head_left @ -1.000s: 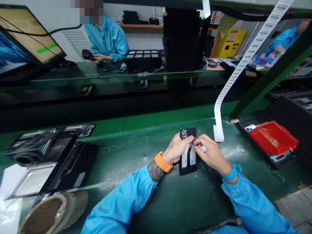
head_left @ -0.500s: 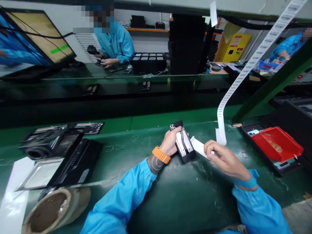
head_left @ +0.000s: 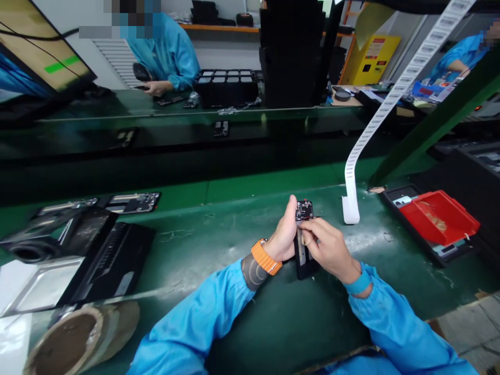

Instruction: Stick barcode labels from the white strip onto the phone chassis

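A black opened phone body (head_left: 303,211) with bare circuitry at its top end stands on the green mat (head_left: 234,245) in front of me. My left hand (head_left: 284,234) grips its left edge, thumb stretched up beside the circuit board. My right hand (head_left: 327,249) lies over the phone's middle with its fingertips pinched together on the inner face; anything between them is hidden. An orange watch strap (head_left: 266,257) sits on my left wrist.
A white label strip (head_left: 365,140) hangs down to the mat right of the phone. A red tray (head_left: 439,216) rests on a black tray at right. Black fixtures (head_left: 86,245), a phone frame (head_left: 133,202) and a tape roll (head_left: 78,338) lie left. Across the conveyor, another worker (head_left: 164,52) handles a dark device.
My right hand came back from the right onto the phone, and the white strip it held half a second ago is out of sight. My left hand stood the tilted phone upright again.
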Action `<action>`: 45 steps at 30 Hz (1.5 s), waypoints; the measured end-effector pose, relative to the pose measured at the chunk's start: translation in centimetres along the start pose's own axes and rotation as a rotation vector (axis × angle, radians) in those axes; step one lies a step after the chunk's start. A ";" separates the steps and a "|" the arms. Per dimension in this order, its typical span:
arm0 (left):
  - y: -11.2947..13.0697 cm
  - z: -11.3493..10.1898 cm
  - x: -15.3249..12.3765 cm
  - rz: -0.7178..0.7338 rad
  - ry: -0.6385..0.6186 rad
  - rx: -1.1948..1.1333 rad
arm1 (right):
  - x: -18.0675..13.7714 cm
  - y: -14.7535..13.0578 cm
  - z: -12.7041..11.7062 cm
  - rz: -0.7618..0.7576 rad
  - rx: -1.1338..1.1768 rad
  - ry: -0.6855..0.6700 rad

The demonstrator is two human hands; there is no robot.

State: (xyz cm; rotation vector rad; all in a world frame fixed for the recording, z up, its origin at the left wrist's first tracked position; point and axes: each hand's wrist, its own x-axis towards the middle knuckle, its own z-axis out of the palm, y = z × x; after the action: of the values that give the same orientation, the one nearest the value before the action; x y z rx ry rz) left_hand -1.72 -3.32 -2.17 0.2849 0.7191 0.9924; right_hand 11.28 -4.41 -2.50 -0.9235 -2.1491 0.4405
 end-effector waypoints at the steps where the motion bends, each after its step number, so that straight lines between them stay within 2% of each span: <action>1: 0.0 0.0 0.0 0.011 0.010 0.000 | 0.0 0.0 0.0 -0.005 0.000 0.002; 5: 0.1 0.1 0.0 0.027 0.038 0.005 | 0.0 0.1 0.1 0.008 0.027 -0.006; 16: 0.0 0.5 -0.4 0.043 0.015 0.030 | 0.2 -0.2 -0.6 0.062 0.113 -0.039; 21: -0.1 0.6 -0.6 0.006 -0.015 0.069 | 0.4 0.0 -1.1 0.139 0.184 -0.131; 25: -0.5 0.8 -0.9 -0.034 0.023 0.114 | 0.6 0.2 -1.9 0.212 0.241 -0.232; 33: -0.8 1.4 -0.3 -0.078 0.124 0.097 | 1.1 -0.6 -2.7 0.131 0.162 -0.263; 35: -0.2 2.0 0.2 -0.069 0.102 0.065 | 0.7 -0.8 -4.4 0.135 0.257 -0.298; 37: 1.1 2.6 0.8 -0.012 0.083 0.037 | -0.7 0.1 -7.6 0.171 0.358 -0.304; 38: 2.0 2.9 1.1 0.030 0.070 0.033 | -1.7 1.2 -9.7 0.204 0.355 -0.264; 40: 3.9 3.4 2.1 0.089 0.007 0.063 | -3.9 4.7 -14.5 0.311 0.171 -0.002; 42: 5.6 4.0 3.6 0.057 -0.109 0.161 | -6.0 9.2 -19.1 0.482 -0.193 0.282; 43: 6.2 4.4 4.5 0.015 -0.173 0.224 | -6.8 11.4 -21.1 0.551 -0.401 0.287; 44: 6.7 4.8 5.5 -0.033 -0.232 0.279 | -7.4 13.4 -22.6 0.603 -0.577 0.235; 45: 7.0 5.3 6.6 -0.080 -0.283 0.317 | -7.9 15.1 -23.7 0.630 -0.643 0.220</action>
State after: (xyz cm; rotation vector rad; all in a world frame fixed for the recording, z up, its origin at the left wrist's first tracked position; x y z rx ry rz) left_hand -0.49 6.48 2.65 0.6546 0.6215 0.7404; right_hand 39.81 0.55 0.91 -1.9264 -1.7746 -0.0861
